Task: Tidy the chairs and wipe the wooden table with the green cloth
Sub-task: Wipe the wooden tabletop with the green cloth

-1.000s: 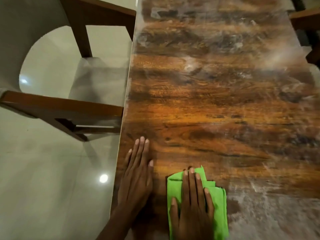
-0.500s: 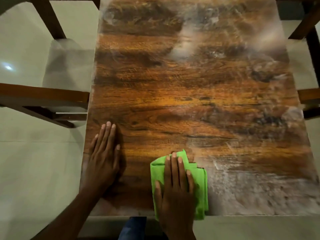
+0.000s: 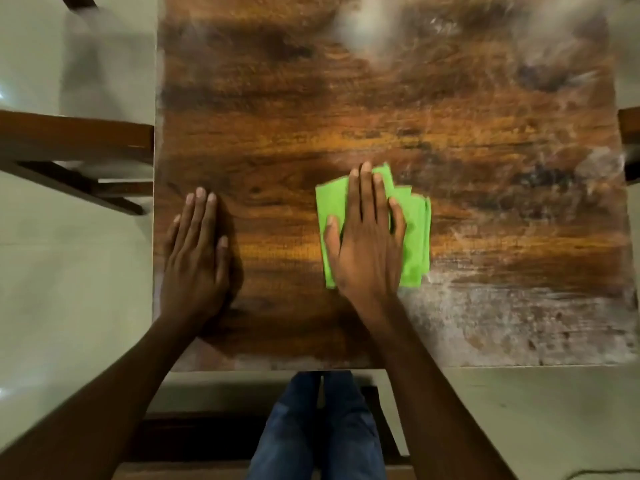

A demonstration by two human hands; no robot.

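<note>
Our right hand (image 3: 367, 237) is flat on the cloth (image 3: 412, 233), left hand (image 3: 195, 251) open on the worktop (image 3: 346, 116); that folded cloth could just smear the white film (image 3: 519, 317) around.

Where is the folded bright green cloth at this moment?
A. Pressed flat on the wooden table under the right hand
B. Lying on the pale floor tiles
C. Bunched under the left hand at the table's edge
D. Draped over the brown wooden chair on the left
A: the folded bright green cloth lies flat on the wooden table beneath the right hand, while the left hand rests bare on the wood.
</note>
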